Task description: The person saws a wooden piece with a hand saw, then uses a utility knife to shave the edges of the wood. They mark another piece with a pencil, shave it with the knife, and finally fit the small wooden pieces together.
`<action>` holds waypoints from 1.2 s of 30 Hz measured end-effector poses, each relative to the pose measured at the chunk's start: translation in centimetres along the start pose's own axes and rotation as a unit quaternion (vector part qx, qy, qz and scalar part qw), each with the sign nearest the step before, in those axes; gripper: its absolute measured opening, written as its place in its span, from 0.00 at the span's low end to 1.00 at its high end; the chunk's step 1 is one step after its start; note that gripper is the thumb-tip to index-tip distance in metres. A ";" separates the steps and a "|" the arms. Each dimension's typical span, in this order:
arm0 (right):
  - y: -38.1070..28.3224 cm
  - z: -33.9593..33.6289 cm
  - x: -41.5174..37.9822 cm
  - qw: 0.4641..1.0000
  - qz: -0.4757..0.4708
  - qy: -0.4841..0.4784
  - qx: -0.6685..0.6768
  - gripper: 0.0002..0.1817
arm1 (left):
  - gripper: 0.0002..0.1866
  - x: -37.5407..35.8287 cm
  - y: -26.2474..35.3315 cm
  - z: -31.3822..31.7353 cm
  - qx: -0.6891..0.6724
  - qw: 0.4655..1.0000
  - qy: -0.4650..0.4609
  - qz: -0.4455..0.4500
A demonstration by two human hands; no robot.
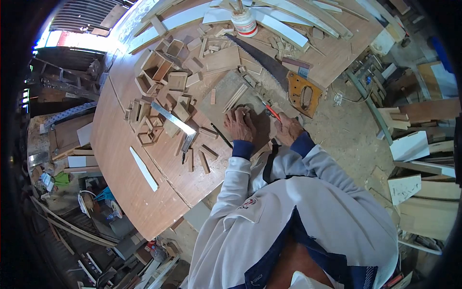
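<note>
Our right hand point(289, 130) grips the red tool point(273, 112) so near our left hand point(239, 126), fingers close together, hold unclear, that a leftward slip could nick us.

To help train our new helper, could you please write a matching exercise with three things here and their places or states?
1. White plastic tub with red band
2. Saw with yellow-brown wooden handle
3. Slim red tool

A. Lying beyond the right hand
B. Gripped in the right hand
C. Upright, with sticks standing in it

Pairs: 1-C; 2-A; 3-B
</note>
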State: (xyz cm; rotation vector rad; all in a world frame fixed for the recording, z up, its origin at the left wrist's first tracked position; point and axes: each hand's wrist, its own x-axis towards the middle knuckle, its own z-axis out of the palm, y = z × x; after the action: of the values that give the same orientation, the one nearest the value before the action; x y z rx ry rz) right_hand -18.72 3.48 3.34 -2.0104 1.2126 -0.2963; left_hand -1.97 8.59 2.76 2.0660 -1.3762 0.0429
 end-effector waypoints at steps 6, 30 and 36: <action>0.0 -0.4 1.3 0.998 0.044 -0.003 0.038 0.16 | 0.16 0.0 -0.1 -0.1 0.039 0.999 -0.010 0.011; -3.2 -2.0 11.7 0.984 -0.153 -0.073 -0.062 0.20 | 0.21 0.4 -3.1 -4.0 -0.051 0.992 0.076 -0.090; -4.7 -2.8 15.0 0.973 -0.175 -0.125 -0.080 0.22 | 0.23 2.0 -2.9 -3.2 0.028 0.998 0.047 -0.040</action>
State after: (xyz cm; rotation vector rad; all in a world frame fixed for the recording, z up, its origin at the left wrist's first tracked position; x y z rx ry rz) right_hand -9.27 -9.13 5.94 -2.3198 0.7438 -0.1098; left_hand 2.35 9.31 4.65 2.1349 -1.2473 0.1439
